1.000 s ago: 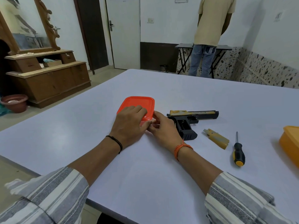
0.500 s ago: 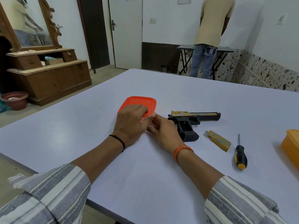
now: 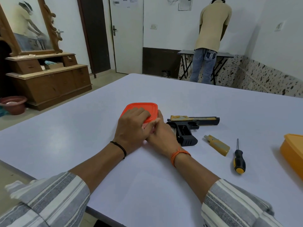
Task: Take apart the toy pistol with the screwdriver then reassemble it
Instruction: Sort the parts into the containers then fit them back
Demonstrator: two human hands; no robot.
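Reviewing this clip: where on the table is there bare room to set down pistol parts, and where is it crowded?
Bare table lies between the forearms, beyond the toy pistol toward the far edge, and left of the red-lidded box. Crowded: both hands, left and right, at the box, then pistol, magazine, screwdriver and yellow container rightward.

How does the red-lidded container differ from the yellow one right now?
The red-lidded container sits mid-table under both hands; the yellow container lies untouched at the right edge, partly out of frame. Left hand rests on the red lid, right hand at its side. Both look plastic.
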